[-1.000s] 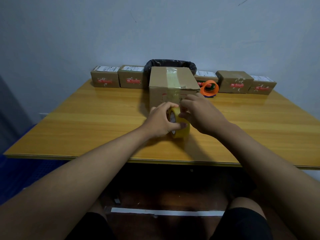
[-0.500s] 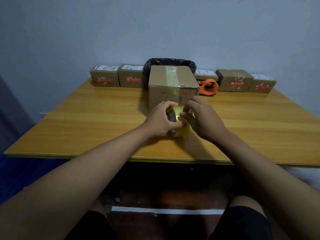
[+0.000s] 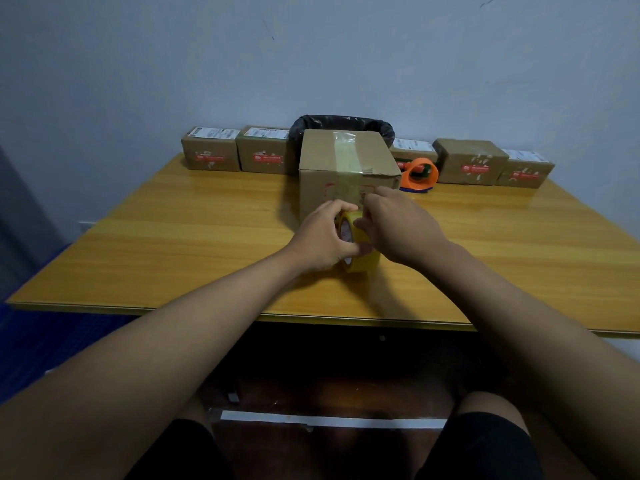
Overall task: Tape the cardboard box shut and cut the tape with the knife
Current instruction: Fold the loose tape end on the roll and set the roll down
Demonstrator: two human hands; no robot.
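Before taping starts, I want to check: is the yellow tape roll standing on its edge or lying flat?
On edge: the tape roll stands on the table, its core hole facing sideways, left hand gripping it.

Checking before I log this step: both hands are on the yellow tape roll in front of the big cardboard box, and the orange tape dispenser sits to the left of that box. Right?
Not quite. The head view shows the orange tape dispenser to the right of the big cardboard box, not the left. The rest holds: the left hand and right hand are both on the yellow tape roll in front of that box.
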